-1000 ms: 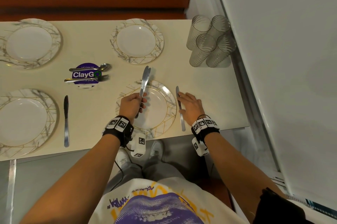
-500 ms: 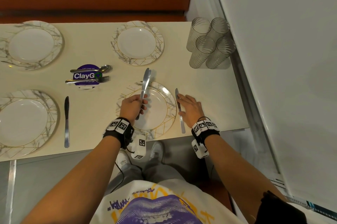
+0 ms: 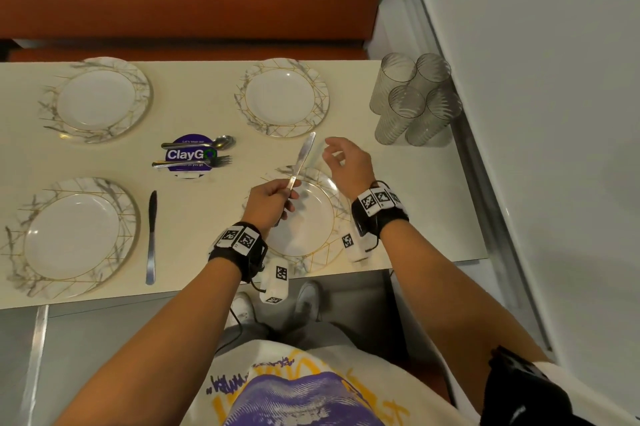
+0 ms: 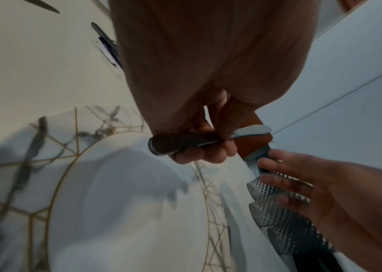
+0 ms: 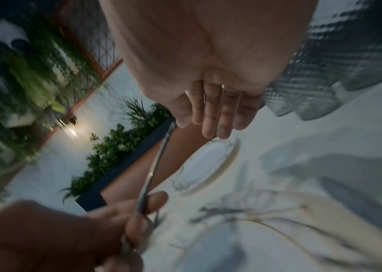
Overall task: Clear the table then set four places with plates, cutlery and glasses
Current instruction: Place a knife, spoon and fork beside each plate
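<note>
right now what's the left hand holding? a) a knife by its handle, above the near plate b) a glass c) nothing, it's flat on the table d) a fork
a: the left hand grips a knife by the handle, blade pointing away over the near plate; the fork lies on the purple sticker and the glasses stand untouched at the table's far right.
</note>
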A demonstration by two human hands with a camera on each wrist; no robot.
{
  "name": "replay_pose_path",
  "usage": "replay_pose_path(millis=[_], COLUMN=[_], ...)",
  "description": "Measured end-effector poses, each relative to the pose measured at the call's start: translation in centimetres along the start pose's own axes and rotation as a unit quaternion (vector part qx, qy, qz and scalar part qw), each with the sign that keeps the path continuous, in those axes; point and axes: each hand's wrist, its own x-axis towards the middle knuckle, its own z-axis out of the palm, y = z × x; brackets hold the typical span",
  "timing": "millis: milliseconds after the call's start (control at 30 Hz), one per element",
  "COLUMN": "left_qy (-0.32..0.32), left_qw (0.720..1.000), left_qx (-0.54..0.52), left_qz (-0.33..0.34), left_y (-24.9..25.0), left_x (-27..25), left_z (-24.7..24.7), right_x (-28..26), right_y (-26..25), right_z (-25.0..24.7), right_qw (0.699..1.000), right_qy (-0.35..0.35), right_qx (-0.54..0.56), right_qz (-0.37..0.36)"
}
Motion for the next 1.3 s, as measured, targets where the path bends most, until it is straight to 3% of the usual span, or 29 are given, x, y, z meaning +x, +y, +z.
replay_pose_path(millis=[133, 267, 533, 700, 833, 967, 1067, 1167, 1300], left_qy=[-0.01, -0.023, -0.06, 0.014, 0.071, 0.09, 0.084, 0.043, 0.045], left_qw=[1.0, 1.0, 0.998, 0.997, 0.986, 0.975, 0.973, 0.982, 0.989], left_qx=[0.012, 0.006, -0.018, -0.052, -0.122, -0.182, -0.2, -0.166, -0.115], left_qz=[0.02, 0.02, 0.03, 0.063, 0.086, 0.088, 0.081, 0.081, 0.078], left_y=[1.5, 2.6, 4.4, 7.4, 10.4, 12.0, 12.0, 11.0, 9.9], left_x=[0.3, 1.1, 3.7, 6.3, 9.0, 10.6, 10.7, 10.3, 10.7], left_z=[-1.9, -5.0, -16.9, -25.3, -30.0, -29.8, -28.0, -25.9, -24.5], right_x=[3.2, 5.1, 8.1, 7.9, 5.9, 4.0, 3.9, 4.4, 5.2], right_y=[-4.6, -8.0, -14.4, -16.1, -17.9, -20.7, -21.5, -21.4, -20.5], right_z=[1.7, 3.7, 9.5, 14.1, 17.4, 20.1, 21.6, 22.0, 21.8], right_qw=[0.996, 0.998, 0.993, 0.977, 0.976, 0.983, 0.985, 0.981, 0.985], right_qy=[-0.02, -0.044, -0.026, 0.013, -0.033, -0.091, -0.062, -0.045, -0.05], right_qx=[0.073, 0.046, 0.101, 0.19, 0.199, 0.15, 0.142, 0.149, 0.1], right_qz=[0.053, 0.026, 0.051, 0.096, 0.084, 0.055, 0.074, 0.112, 0.133])
